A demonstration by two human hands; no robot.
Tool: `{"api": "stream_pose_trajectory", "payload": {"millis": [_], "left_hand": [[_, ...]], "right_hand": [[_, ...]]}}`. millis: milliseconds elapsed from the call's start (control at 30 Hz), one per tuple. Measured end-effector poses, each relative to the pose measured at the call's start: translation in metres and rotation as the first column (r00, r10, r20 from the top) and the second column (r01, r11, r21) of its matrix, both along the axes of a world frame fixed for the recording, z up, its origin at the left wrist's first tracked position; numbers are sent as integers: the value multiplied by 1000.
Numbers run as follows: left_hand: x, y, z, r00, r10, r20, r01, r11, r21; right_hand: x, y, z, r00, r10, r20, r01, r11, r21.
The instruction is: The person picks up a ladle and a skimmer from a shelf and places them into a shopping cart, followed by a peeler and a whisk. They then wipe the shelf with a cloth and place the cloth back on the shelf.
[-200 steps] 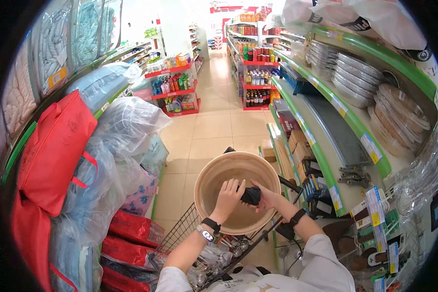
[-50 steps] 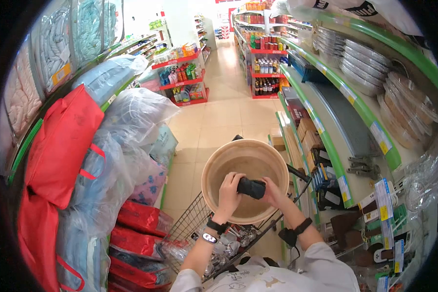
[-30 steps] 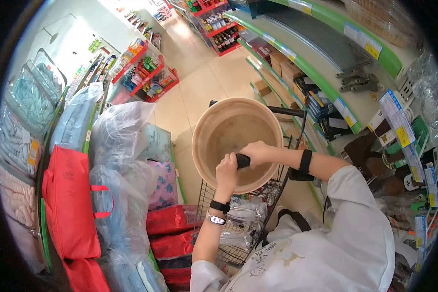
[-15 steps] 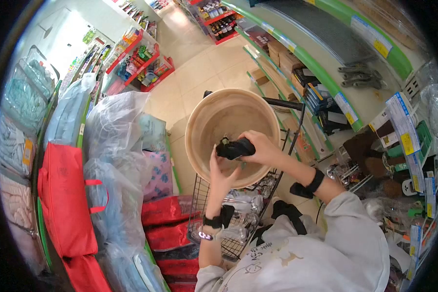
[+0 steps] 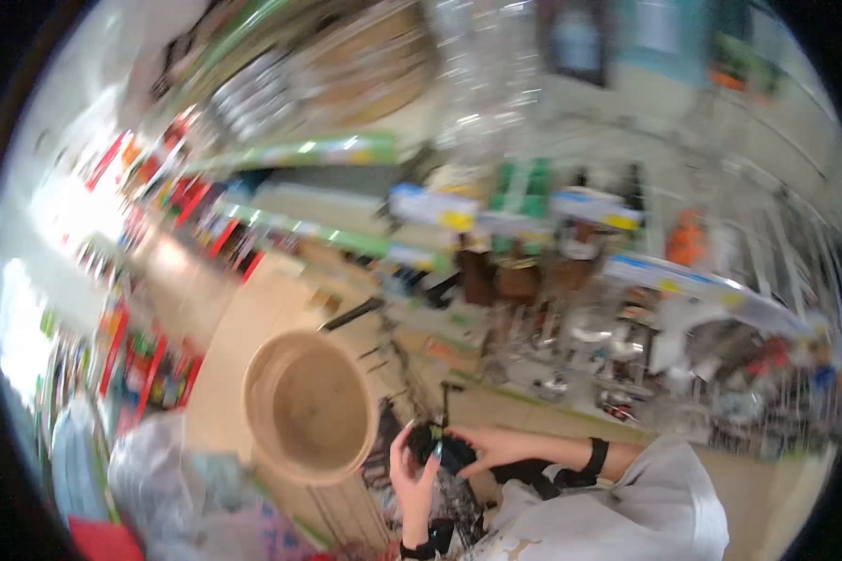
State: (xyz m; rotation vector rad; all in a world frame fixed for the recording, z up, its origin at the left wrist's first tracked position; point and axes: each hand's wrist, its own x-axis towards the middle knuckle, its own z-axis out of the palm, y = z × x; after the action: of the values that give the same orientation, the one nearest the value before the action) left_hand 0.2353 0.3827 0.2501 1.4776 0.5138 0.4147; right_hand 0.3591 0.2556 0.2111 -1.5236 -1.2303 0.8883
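Observation:
Close to my body, a small black bundle (image 5: 455, 455) is held between both hands, with a bit of green at its top; blur hides what exactly it is. My left hand (image 5: 413, 472) has its fingers and thumb closed around the bundle's left side. My right hand (image 5: 483, 451) grips its right side. To the left of my hands stands a large beige bucket (image 5: 269, 411), its open top towards me. Beneath the bucket and my hands, a black wire cart (image 5: 390, 439) is partly seen.
Shelves with green edges (image 5: 299, 150) and price labels (image 5: 430, 206) run along the far side. Hanging goods (image 5: 515, 280) and metal wares crowd the right. Plastic-wrapped bedding (image 5: 150, 467) and a red bag (image 5: 103, 540) lie at lower left. A tiled aisle (image 5: 225, 374) leads away left.
My view has swung right towards the shelves. The black bundle has moved from over the bucket to beside it, nearer my body. My left fingers have closed more around it.

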Motion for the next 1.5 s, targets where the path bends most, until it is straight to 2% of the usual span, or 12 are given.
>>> {"api": "stream_pose_trajectory", "payload": {"millis": [67, 333, 433, 533, 733, 967, 1067, 1200, 1267, 1333, 1433, 1500], "left_hand": [[-2, -30, -3, 995, -75, 58, 72, 996, 51], [-20, -124, -14, 861, -506, -56, 509, 855, 101], [-12, -158, -17, 744, -668, -8, 663, 737, 135], [1, -192, -7, 671, -741, -2, 739, 669, 84], [17, -263, 5, 674, -737, 51, 729, 675, 112], [54, -351, -14, 622, -771, 138, 709, 629, 317], [69, -380, -4, 654, -755, 47, 755, 655, 24], [91, -419, -13, 517, -851, -93, 853, 503, 142], [96, -434, -45, 520, -828, -211, 848, 469, 246], [90, -451, -16, 203, -978, -41, 979, 201, 36], [92, -468, -15, 106, -994, 29, 972, 109, 209], [100, -472, -15, 59, -998, -25, 951, 48, 305]], "right_hand": [[-12, -35, -1, 995, -79, -57, 69, 984, -163], [-70, -174, -31, 778, -519, -353, 524, 847, -92], [-79, -226, -4, 780, -591, -208, 531, 800, -281], [-96, -268, 11, 710, -642, -291, 648, 757, -88], [-116, -331, -21, 523, -833, -179, 831, 545, -108], [-117, -426, -19, 336, -825, -454, 859, 467, -212], [-108, -472, -4, 419, -869, -262, 857, 474, -201], [-86, -525, -17, 553, -777, 301, 833, 503, -232], [-85, -532, 10, 557, -764, 325, 830, 502, -244], [-84, -536, 29, 557, -758, 341, 830, 494, -258], [-87, -538, 56, 419, -800, 430, 907, 352, -230], [-92, -541, 66, 201, -906, 373, 969, 240, 61]]}}
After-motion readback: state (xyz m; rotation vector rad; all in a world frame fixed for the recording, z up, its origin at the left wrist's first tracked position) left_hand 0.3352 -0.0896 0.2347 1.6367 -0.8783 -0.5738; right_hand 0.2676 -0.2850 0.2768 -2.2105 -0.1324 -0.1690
